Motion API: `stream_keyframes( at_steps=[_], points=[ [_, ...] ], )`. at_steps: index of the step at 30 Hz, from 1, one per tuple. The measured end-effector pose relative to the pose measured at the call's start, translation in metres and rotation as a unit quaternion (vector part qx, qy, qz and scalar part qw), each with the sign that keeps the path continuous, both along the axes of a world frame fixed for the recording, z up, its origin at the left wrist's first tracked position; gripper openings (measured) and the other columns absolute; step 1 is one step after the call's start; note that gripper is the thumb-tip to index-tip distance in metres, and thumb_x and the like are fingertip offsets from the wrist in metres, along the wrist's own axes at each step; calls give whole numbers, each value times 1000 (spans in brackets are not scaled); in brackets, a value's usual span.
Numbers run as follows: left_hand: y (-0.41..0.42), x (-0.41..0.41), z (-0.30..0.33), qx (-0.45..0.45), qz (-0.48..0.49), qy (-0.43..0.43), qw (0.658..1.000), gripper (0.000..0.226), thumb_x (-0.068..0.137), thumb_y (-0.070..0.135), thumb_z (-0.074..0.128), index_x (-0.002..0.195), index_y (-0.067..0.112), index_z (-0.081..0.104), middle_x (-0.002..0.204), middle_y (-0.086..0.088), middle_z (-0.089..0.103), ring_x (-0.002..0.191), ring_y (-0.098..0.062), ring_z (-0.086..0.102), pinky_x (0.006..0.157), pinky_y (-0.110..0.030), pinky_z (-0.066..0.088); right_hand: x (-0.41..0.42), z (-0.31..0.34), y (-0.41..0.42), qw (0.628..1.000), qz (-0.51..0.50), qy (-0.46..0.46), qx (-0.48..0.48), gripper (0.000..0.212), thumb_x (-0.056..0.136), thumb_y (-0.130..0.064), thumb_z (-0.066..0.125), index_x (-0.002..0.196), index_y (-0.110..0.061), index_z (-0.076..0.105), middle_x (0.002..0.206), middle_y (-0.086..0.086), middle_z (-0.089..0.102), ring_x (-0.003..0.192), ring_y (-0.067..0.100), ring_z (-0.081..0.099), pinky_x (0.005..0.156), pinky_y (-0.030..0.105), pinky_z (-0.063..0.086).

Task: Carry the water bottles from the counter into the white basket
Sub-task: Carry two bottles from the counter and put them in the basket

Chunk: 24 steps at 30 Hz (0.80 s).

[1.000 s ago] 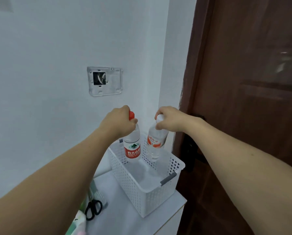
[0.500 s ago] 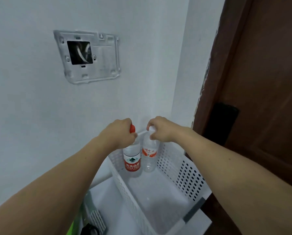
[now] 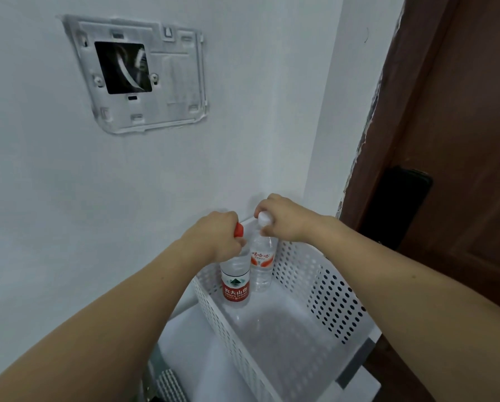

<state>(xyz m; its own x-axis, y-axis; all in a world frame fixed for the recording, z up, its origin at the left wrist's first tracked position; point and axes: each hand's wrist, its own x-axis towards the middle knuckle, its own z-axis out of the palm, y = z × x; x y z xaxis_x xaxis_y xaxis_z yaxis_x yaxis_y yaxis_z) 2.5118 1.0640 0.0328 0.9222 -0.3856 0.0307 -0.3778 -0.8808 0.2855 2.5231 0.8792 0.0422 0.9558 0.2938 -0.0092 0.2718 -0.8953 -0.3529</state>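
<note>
Hiding bottle necks point(image 3: 244, 248): curled hands point(image 3: 214, 236).

left grip point(image 3: 214, 236): fingers curled, arm extended | right grip point(image 3: 283, 219): fingers curled, arm extended

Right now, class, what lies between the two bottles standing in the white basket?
Nothing: in the head view the red-capped bottle and white-capped bottle stand side by side, seemingly touching, at the basket's far end.

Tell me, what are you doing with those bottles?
A person is putting two water bottles into a white basket. The left hand grips the red-capped bottle by its top, and the right hand grips the white-capped bottle the same way. Both bottles stand upright, side by side, at the basket's far end by the wall. Neither hand has let go yet.
</note>
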Motion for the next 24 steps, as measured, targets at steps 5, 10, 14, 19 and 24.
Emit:
stream_keyframes(
  at_steps=[5,10,14,19,24],
  points=[
    [1,-1,-1,-4,-3,-2,1000,23,86,37,64,93,18,53,88,1,52,83,-21,54,68,-32,42,-2,-3,0,1000,-3,-11,9,40,84,-22,69,121,-17,54,115,0,45,101,20,53,91,36,46],
    [0,-1,0,-13,1,7,1000,23,85,36,64,91,18,52,85,4,51,82,-20,54,67,-31,41,-5,-12,0,998,-15,-32,48,49,88,-19,64,134,-16,48,127,2,44,102,17,50,90,27,41],
    [-2,-1,-4,-24,14,7,1000,21,85,35,62,87,17,52,86,1,55,79,-19,56,63,-31,42,-9,-17,-1,996,-26,-38,71,53,89,-19,62,139,-18,44,130,2,46,111,19,51,92,24,37],
    [-3,-4,-2,-7,34,10,999,22,85,38,61,84,20,47,83,2,54,73,-15,53,60,-30,39,-20,-14,-7,995,-38,-42,84,63,88,-23,63,145,-19,35,137,5,45,110,19,52,93,24,35],
    [-10,-21,16,43,42,-78,995,34,92,44,53,109,14,51,103,-5,57,86,-21,54,67,-32,43,-54,6,-25,988,-66,-88,110,64,90,-30,62,146,-18,33,140,3,43,111,14,52,90,22,37]
  ],
)
